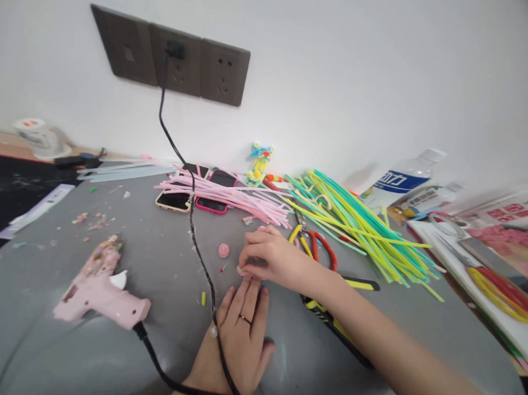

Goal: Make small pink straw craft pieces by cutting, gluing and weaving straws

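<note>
Your left hand (241, 339) lies flat, fingers slightly apart. Right hand's (272, 256) fingers curl at the small pink piece (240, 271) by the left fingertips; can't tell if they're clamped. Looks light, probably soft: pinch its rim. Pink rosette (224, 250) beyond.

no wording can be read with certainty. large white characters stand on the blue label of the clear bottle (399, 180), turned and blurred; bold red characters on the white package (506, 212) at the right are smeared, and print on the pale strip (38, 208) at the left is too small.
</note>
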A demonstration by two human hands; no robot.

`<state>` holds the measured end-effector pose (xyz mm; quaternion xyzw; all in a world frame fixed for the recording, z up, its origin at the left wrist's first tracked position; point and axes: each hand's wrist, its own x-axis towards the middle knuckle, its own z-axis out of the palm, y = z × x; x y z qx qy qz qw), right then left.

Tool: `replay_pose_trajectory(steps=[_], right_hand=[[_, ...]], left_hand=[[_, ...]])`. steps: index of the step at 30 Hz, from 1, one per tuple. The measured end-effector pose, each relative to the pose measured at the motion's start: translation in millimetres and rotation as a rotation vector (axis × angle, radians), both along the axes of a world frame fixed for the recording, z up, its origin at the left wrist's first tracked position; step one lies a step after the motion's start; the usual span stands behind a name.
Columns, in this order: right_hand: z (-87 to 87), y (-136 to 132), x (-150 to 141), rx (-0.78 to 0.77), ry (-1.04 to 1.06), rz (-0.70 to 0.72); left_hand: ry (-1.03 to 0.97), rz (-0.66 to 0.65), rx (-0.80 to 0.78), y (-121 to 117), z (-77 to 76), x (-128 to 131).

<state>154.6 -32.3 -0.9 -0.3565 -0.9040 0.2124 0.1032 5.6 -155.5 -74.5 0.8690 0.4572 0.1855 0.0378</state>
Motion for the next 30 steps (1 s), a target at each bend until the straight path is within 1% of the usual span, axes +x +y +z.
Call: replay_pose_trajectory(steps=[5, 10, 16, 19, 21, 24, 26, 28, 30], right_hand=[[9.2, 1.2, 4.1, 0.011, 0.032, -0.035], [3.7, 0.3, 0.4, 0.004, 0.013, 0.002], [-1.5, -1.0, -6.2, 0.004, -0.047, 0.0], [-0.2, -1.3, -5.8, 0.008, -0.047, 0.019], [2.9, -1.0, -2.6, 0.005, 0.0, 0.019], [10.1, 0.6, 4.6, 0.015, 0.085, -0.03], [12.9, 1.6, 8.2, 0.024, 0.095, -0.06], [11.6, 1.8, 8.9, 0.01, 0.078, -0.046], [6.4, 1.2, 6.7, -0.011, 0.058, -0.022]], left_hand=[[0.006, -0.008, -0.011, 0.4, 1.4, -0.3], [0.004, -0.002, -0.012, 0.5, 2.0, -0.3], [0.005, 0.001, -0.017, 0.2, 2.1, 0.2], [0.003, 0.003, -0.014, 0.2, 2.1, 0.2], [0.005, 0.003, -0.011, 0.2, 2.0, 0.1], [0.004, -0.005, -0.009, 0.4, 2.1, -0.3], [0.004, -0.009, -0.005, 0.6, 2.3, -0.5], [0.003, -0.007, -0.003, 0.7, 2.6, -0.7], [0.004, -0.003, 0.0, 0.8, 2.9, -0.7]])
